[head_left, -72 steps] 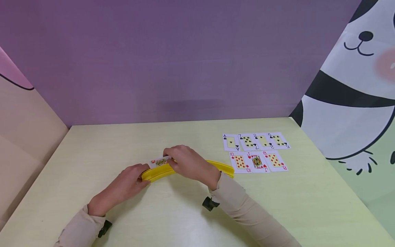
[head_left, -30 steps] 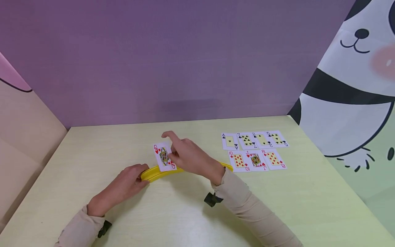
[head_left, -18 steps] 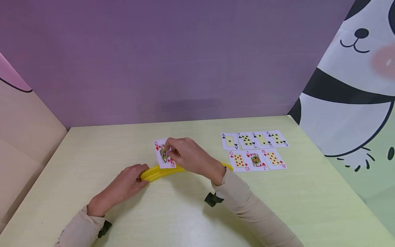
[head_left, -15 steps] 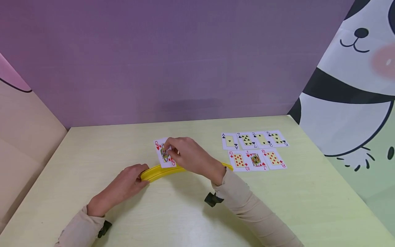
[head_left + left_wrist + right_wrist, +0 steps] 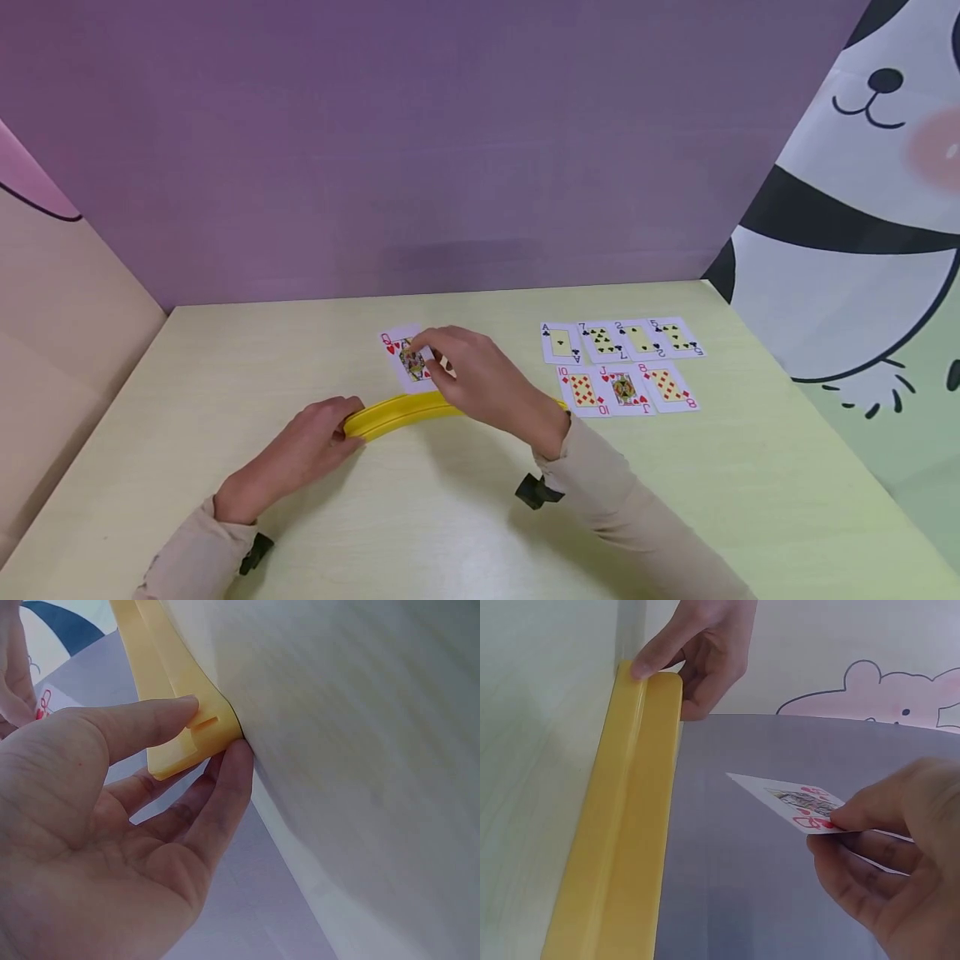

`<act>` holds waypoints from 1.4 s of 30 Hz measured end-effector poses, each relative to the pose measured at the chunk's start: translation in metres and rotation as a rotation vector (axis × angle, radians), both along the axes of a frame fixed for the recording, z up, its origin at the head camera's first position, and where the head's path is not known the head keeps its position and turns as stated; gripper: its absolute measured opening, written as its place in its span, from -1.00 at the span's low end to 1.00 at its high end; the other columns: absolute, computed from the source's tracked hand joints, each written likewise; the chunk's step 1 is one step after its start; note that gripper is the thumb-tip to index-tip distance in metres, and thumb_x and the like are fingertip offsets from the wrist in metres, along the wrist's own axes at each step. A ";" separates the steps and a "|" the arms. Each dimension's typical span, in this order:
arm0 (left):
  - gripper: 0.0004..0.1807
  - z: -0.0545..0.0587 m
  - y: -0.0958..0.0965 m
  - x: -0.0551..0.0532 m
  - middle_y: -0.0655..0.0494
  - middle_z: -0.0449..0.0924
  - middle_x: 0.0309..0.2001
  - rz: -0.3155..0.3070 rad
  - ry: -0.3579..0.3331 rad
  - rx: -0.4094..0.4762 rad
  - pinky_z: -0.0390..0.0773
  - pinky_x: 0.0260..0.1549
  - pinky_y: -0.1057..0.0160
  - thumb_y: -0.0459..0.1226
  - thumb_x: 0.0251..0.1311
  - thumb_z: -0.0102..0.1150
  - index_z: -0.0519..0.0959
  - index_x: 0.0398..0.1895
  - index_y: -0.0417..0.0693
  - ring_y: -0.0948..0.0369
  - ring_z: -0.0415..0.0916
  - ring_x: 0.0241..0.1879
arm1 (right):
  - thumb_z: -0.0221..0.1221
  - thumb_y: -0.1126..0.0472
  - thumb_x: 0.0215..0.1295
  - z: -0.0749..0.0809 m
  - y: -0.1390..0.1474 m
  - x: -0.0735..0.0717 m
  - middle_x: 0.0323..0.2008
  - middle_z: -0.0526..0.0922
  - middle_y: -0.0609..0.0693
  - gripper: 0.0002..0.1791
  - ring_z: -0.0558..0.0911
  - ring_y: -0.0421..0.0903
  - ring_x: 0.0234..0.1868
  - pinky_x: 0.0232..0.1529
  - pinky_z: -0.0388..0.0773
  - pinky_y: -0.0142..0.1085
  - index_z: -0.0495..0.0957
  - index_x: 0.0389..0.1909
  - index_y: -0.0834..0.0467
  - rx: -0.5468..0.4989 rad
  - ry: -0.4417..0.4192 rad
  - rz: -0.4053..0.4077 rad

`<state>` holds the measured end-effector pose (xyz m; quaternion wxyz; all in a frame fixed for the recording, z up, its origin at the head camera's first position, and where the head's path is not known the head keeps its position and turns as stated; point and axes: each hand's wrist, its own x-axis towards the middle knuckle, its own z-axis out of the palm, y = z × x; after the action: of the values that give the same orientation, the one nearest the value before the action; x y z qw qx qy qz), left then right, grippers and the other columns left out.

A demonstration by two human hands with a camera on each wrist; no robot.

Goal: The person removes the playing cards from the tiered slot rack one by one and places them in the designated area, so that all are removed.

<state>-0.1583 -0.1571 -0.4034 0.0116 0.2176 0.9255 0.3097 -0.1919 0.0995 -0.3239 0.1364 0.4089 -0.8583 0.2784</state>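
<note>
My left hand (image 5: pixel 300 446) grips the left end of a long, curved yellow card holder (image 5: pixel 397 415) standing on the table. In the left wrist view, the thumb lies on the front of the holder (image 5: pixel 165 660) and the fingers reach round behind its end. My right hand (image 5: pixel 487 379) pinches a queen of hearts playing card (image 5: pixel 405 350) by its right side, between thumb and fingers. The right wrist view shows this card (image 5: pixel 787 799) in the air, apart from the holder (image 5: pixel 622 825), whose groove holds no card along the visible stretch. My right forearm hides the holder's right part.
At the right of the table (image 5: pixel 750 467), face-up cards lie in two overlapping rows. The ace, 7, 2 and 5 of black suits (image 5: pixel 600 340) form the back row; a red 10, jack and 8 (image 5: pixel 626 389) form the front one. A purple wall (image 5: pixel 450 150) rises behind.
The queen of hearts has come up out of the holder's groove, and my right hand has shifted its fingers on it and carried it up and slightly right. My left hand has stayed put.
</note>
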 end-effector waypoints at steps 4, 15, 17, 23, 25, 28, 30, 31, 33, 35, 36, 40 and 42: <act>-0.77 0.000 -0.001 -0.001 0.11 0.56 -0.31 -0.005 -0.001 -0.002 0.68 -0.33 0.33 -0.46 0.11 0.38 0.57 -0.19 -0.16 0.24 0.54 -0.34 | 0.17 0.44 0.33 0.000 0.009 0.003 -0.03 0.69 -0.03 -0.72 0.53 -0.20 -0.32 -0.32 0.57 -0.42 0.59 0.02 0.17 -0.011 0.022 -0.004; -0.78 -0.001 -0.002 0.000 0.13 0.54 -0.34 -0.003 0.002 -0.013 0.64 -0.35 0.36 -0.46 0.11 0.38 0.56 -0.22 -0.13 0.25 0.52 -0.34 | 0.21 0.45 0.31 -0.003 0.038 0.009 -0.05 0.69 -0.04 -0.73 0.57 -0.20 -0.27 -0.31 0.60 -0.41 0.61 -0.01 0.16 -0.066 0.047 -0.017; -0.78 -0.001 -0.002 0.000 0.13 0.54 -0.34 -0.002 0.005 -0.015 0.63 -0.35 0.36 -0.46 0.11 0.38 0.56 -0.22 -0.13 0.24 0.52 -0.34 | 0.21 0.45 0.30 -0.003 0.043 0.011 -0.07 0.69 -0.03 -0.73 0.58 -0.20 -0.27 -0.33 0.60 -0.41 0.62 -0.03 0.16 -0.080 0.059 -0.023; -0.78 0.000 -0.001 0.000 0.12 0.55 -0.32 -0.004 0.007 -0.013 0.64 -0.34 0.36 -0.46 0.11 0.38 0.56 -0.22 -0.12 0.24 0.51 -0.34 | 0.23 0.48 0.26 -0.004 0.058 0.016 -0.10 0.69 -0.02 -0.74 0.60 -0.17 -0.22 -0.38 0.61 -0.33 0.64 -0.08 0.17 -0.108 0.095 -0.035; -0.78 0.000 -0.001 0.000 0.12 0.55 -0.32 -0.002 0.007 -0.012 0.64 -0.33 0.36 -0.46 0.11 0.39 0.56 -0.22 -0.12 0.24 0.52 -0.33 | 0.25 0.49 0.24 -0.003 0.064 0.017 -0.12 0.69 -0.02 -0.75 0.62 -0.17 -0.20 -0.34 0.63 -0.34 0.65 -0.11 0.18 -0.128 0.115 -0.032; -0.77 0.000 -0.001 0.000 0.11 0.56 -0.31 -0.001 0.005 -0.011 0.65 -0.33 0.35 -0.46 0.11 0.38 0.56 -0.21 -0.12 0.24 0.52 -0.33 | 0.27 0.50 0.21 -0.002 0.072 0.016 -0.14 0.70 -0.03 -0.77 0.63 -0.16 -0.20 -0.30 0.64 -0.33 0.66 -0.16 0.19 -0.156 0.149 -0.037; -0.77 0.000 -0.001 0.000 0.11 0.56 -0.31 -0.001 0.005 -0.009 0.65 -0.33 0.35 -0.46 0.12 0.38 0.56 -0.21 -0.13 0.24 0.53 -0.33 | 0.28 0.51 0.19 -0.001 0.079 0.016 -0.16 0.70 -0.03 -0.77 0.63 -0.16 -0.21 -0.31 0.65 -0.32 0.66 -0.18 0.20 -0.168 0.168 -0.047; -0.77 0.000 -0.001 0.000 0.11 0.56 -0.31 -0.001 0.005 -0.008 0.65 -0.33 0.35 -0.46 0.12 0.38 0.56 -0.20 -0.13 0.24 0.53 -0.33 | 0.28 0.52 0.19 -0.001 0.082 0.016 -0.17 0.70 -0.03 -0.77 0.63 -0.16 -0.22 -0.31 0.65 -0.31 0.66 -0.19 0.20 -0.169 0.178 -0.054; -0.78 0.000 -0.001 0.000 0.11 0.56 -0.31 -0.004 0.005 -0.005 0.65 -0.33 0.35 -0.46 0.12 0.38 0.56 -0.20 -0.13 0.24 0.53 -0.32 | 0.28 0.52 0.18 0.000 0.089 0.015 -0.19 0.71 -0.03 -0.77 0.63 -0.16 -0.25 -0.32 0.65 -0.30 0.66 -0.20 0.20 -0.166 0.197 -0.072; -0.78 0.000 -0.001 0.000 0.11 0.56 -0.31 -0.006 0.004 -0.004 0.65 -0.33 0.35 -0.46 0.12 0.38 0.56 -0.20 -0.13 0.24 0.53 -0.32 | 0.28 0.52 0.18 0.001 0.096 0.014 -0.20 0.71 -0.02 -0.77 0.63 -0.16 -0.26 -0.32 0.65 -0.30 0.66 -0.20 0.20 -0.162 0.206 -0.089; -0.78 0.000 -0.001 0.000 0.11 0.56 -0.31 -0.006 0.004 -0.003 0.65 -0.33 0.35 -0.46 0.13 0.38 0.57 -0.20 -0.13 0.24 0.53 -0.32 | 0.28 0.52 0.18 0.002 0.099 0.014 -0.21 0.71 -0.02 -0.78 0.62 -0.17 -0.27 -0.32 0.65 -0.28 0.65 -0.20 0.20 -0.162 0.211 -0.095; -0.78 0.001 0.000 0.001 0.12 0.56 -0.31 -0.009 0.001 0.001 0.65 -0.33 0.35 -0.46 0.13 0.37 0.56 -0.21 -0.13 0.24 0.52 -0.32 | 0.28 0.53 0.17 0.004 0.113 0.012 -0.23 0.70 -0.01 -0.78 0.59 -0.19 -0.31 -0.33 0.63 -0.30 0.65 -0.21 0.22 -0.162 0.235 -0.112; -0.79 0.001 -0.001 0.001 0.12 0.55 -0.31 -0.012 0.001 0.002 0.65 -0.33 0.35 -0.46 0.13 0.37 0.56 -0.21 -0.13 0.24 0.52 -0.33 | 0.27 0.54 0.16 0.005 0.119 0.011 -0.25 0.71 -0.02 -0.78 0.58 -0.20 -0.33 -0.34 0.61 -0.30 0.65 -0.23 0.22 -0.164 0.248 -0.114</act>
<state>-0.1577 -0.1578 -0.4025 0.0126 0.2231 0.9240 0.3103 -0.1814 0.2189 -0.3190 0.2897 0.3782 -0.8312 0.2866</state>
